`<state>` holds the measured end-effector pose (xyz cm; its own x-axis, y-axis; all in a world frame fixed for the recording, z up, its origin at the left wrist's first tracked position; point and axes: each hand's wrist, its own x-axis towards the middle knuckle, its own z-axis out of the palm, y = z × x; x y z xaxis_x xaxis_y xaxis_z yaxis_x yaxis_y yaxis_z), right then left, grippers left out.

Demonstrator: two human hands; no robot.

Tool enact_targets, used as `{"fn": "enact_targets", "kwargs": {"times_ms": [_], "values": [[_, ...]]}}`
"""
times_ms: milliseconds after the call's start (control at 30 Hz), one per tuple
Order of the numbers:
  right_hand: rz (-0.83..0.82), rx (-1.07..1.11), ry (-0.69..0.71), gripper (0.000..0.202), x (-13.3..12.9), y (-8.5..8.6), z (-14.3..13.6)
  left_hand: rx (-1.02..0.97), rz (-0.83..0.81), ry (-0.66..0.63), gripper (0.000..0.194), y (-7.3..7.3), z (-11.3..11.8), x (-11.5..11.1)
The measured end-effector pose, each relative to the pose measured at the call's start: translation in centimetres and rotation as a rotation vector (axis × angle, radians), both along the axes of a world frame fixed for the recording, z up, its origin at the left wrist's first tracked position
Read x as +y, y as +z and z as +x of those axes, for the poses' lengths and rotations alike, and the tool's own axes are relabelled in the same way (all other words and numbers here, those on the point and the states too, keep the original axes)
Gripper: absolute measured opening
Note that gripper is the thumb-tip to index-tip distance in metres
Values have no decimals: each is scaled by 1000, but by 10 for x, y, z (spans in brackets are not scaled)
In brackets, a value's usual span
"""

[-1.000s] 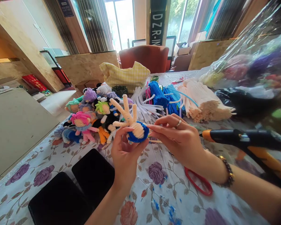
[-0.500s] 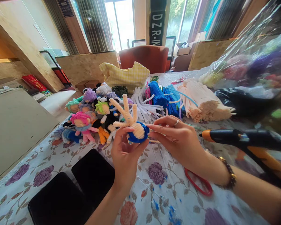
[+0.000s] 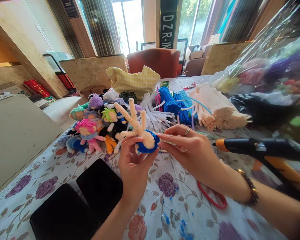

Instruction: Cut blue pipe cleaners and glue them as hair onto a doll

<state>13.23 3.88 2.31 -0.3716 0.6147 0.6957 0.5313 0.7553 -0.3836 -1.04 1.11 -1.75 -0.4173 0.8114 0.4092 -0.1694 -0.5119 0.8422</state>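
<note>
A small doll (image 3: 148, 140) made of peach pipe cleaners, with blue hair (image 3: 142, 148) round its head, is held above the table. My left hand (image 3: 133, 160) grips it from the left, thumb and fingers round the head, while its limbs point up and away. At the right side of the head, the thumb and forefinger of my right hand (image 3: 190, 143) pinch the edge of the blue hair. Behind the doll lie a bundle of white pipe cleaners (image 3: 153, 113) and blue bundles (image 3: 170, 101).
Finished dolls (image 3: 87, 130) are heaped at the left. Two black slabs (image 3: 100, 186) lie in front of them. A glue gun (image 3: 250, 146) stands at the right, near red-handled scissors (image 3: 212, 196) partly under my right arm. Peach pipe cleaners (image 3: 215, 110) and a clear plastic bag (image 3: 265, 63) lie behind.
The doll's limbs have tipped slightly to the left. My right forearm has shifted a little to the right and down; both hands keep their hold.
</note>
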Motion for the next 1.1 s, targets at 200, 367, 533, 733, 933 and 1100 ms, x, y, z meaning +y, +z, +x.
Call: {"fn": "enact_targets", "kwargs": {"times_ms": [200, 367, 533, 733, 933, 1100], "values": [[-47, -12, 16, 18, -2, 4, 0, 41, 28, 41, 36, 0, 1, 0], [-101, 1, 38, 21, -3, 5, 1, 62, 31, 60, 36, 0, 1, -2], [-117, -8, 43, 22, -3, 5, 3, 78, 26, 74, 36, 0, 1, -2], [-106, 13, 37, 19, -4, 4, 1, 97, 38, 88, 35, 0, 1, -2], [-57, 3, 22, 19, -5, 4, 0, 103, 74, 93, 36, 0, 1, -2], [-34, -10, 14, 20, -4, 2, 0, 96, 54, 86, 36, 0, 1, -2]]}}
